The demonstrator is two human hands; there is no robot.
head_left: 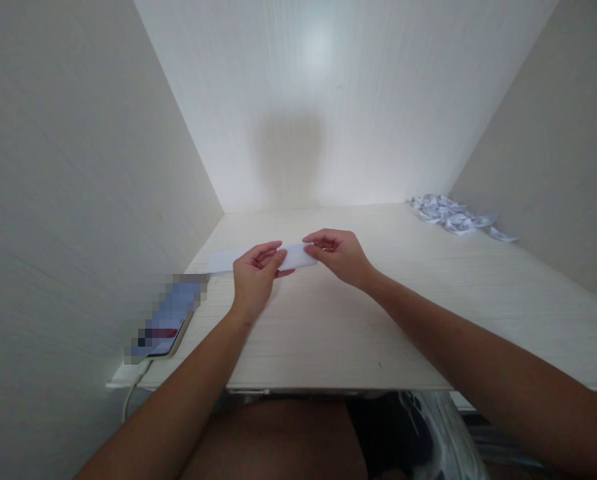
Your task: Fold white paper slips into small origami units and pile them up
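Over the middle of the desk I hold a small flat white paper strip (297, 256) between my two hands. My left hand (254, 272) grips its left end, the thumb on top and fingers beneath. At the right end, the thumb and index finger of my right hand (344, 259) pinch the edge. More white paper (221, 262) lies on the desk just left of my left hand; whether it joins the held strip is hidden by that hand.
A phone (171, 317), its screen blurred, leans at the left wall with a white cable (131, 393) running off the desk edge. Crumpled white paper pieces (448, 215) are heaped at the back right. Walls enclose the pale desk (323, 333) on three sides.
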